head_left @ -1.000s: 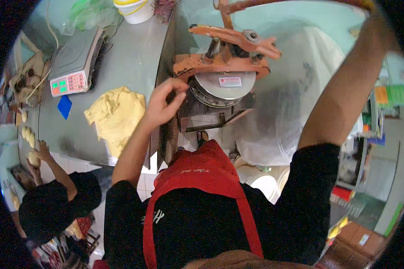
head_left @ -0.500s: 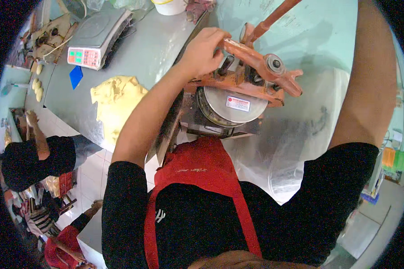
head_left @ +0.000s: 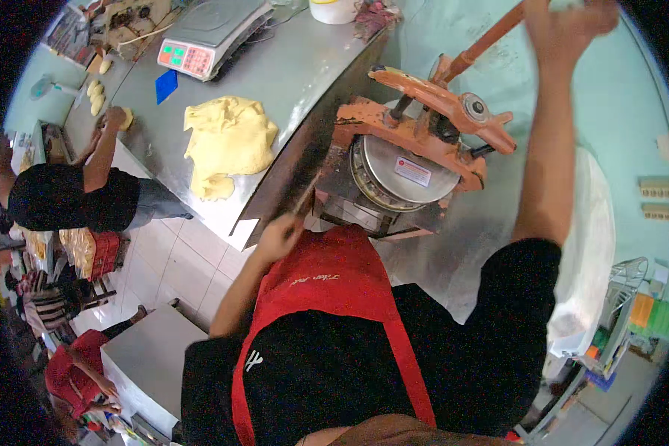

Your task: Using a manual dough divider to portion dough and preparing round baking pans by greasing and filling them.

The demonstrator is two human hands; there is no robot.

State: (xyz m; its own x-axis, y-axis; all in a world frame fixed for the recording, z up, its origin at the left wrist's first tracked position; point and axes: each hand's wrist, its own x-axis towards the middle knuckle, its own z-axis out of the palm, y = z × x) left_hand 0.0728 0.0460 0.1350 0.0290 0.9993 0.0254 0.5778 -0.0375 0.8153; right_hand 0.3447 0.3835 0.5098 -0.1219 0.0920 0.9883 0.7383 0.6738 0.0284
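An orange dough divider press [head_left: 424,123] stands before me, with a round metal pan [head_left: 409,171] under its crosspiece. My left hand [head_left: 281,236] is down at its left side, close to my red apron, fingers closed round what looks like a thin lever [head_left: 307,195]. At the upper right, my right hand [head_left: 565,33] is raised beside the top of the long orange handle [head_left: 490,41]. Motion smears its fingers, and whether it touches the handle is unclear. A mass of yellow dough [head_left: 230,141] lies on the metal table to the left.
On the metal table [head_left: 305,82] are a scale [head_left: 215,37], a blue scraper [head_left: 166,86] and a white tub [head_left: 333,10]. At far left a co-worker in black [head_left: 74,189] handles dough near several small pieces [head_left: 95,97]. Another person in red [head_left: 78,372] is at lower left.
My left hand has left the press's orange crossbar and dropped to its left side, by the apron. My right hand has come into view at the top. The view has shifted.
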